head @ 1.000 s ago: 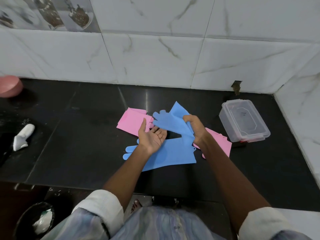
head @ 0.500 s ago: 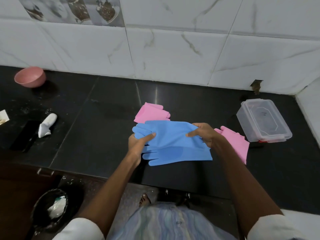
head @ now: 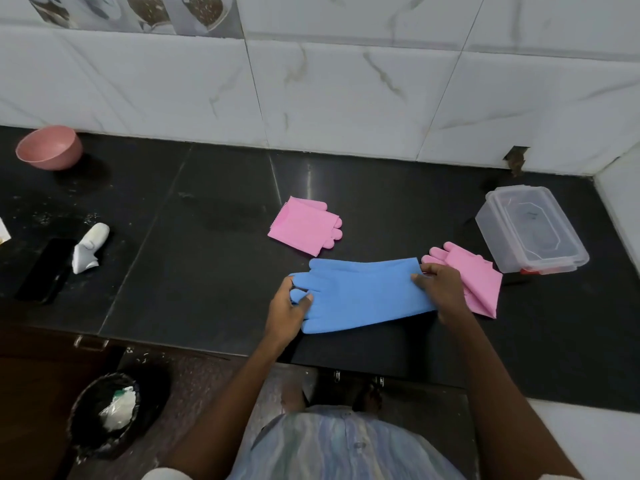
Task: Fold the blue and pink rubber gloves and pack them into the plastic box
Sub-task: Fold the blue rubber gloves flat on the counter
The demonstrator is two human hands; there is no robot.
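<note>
You have the blue gloves (head: 363, 292) stretched flat between your hands, just above the front of the dark surface (head: 207, 271). They lie stacked as one blue layer, so you cannot tell from here whether it is one glove or two; the glove fingers point to your left, the cuff to your right. Your left hand (head: 285, 313) pinches the glove-finger end, thumb on top and fingers (head: 294, 293) curled underneath, clamped on the rubber. Your right hand (head: 440, 289) grips the cuff end, its fingers curled over the edge and closed on it.

Two pink gloves are in view. One pink glove (head: 304, 225) lies folded flat on the surface just behind the blue ones, apart from them. The other pink glove (head: 479, 282) lies to the right, partly under your right hand and wrist, its fingertips toward the wall.

One plastic box (head: 530, 230) stands near the right corner, lid on, just beside that second pink glove.

Further left on the surface are one pink bowl (head: 50, 147), one white crumpled object (head: 90, 247) and one flat black object (head: 46, 268). One black bin (head: 110, 414) stands on the floor below.
</note>
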